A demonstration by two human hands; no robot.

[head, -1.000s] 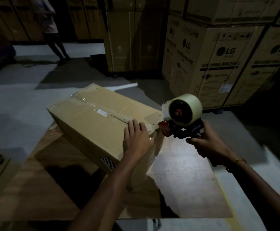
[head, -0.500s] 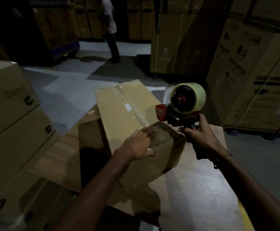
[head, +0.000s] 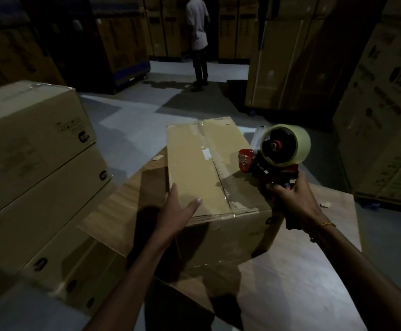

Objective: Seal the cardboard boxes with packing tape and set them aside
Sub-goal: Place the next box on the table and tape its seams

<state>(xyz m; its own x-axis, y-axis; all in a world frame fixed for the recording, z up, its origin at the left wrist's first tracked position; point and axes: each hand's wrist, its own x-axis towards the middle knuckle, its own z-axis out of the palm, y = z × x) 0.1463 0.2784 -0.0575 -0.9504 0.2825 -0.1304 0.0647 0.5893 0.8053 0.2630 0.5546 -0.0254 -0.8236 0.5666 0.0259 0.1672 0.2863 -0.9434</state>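
Head view shows a plain brown cardboard box [head: 202,168] lying on a flat sheet of brown cardboard [head: 297,278] spread over the floor, with a strip of clear tape along its top centre seam; the seam looks sealed, though the tape near the close edge appears wrinkled and scuffed. Left hand [head: 176,209] rests on the box's near left top corner, fingers fairly straight and thumb spread across the top, touching rather than clamping; right hand [head: 290,199] is wrapped around the grip of a red tape dispenser carrying a pale roll of packing tape [head: 280,149], held just off the box's right edge.

Judging from this, the next job is to shift the box aside, likely toward the stacked brown cartons [head: 35,163] at left; a one-handed push at one corner could spin the box instead of sliding it, or drag the cardboard sheet with it. Lifting by that corner alone risks a slip, since the hand has no hold underneath; how heavy the box is cannot be told. Dispenser's toothed blade sits close to the box and the left forearm, so a careless swing could nick tape or skin. Dim light makes seam gaps easy to miss; a person [head: 198,41] stands well back in the aisle, clear of the work.
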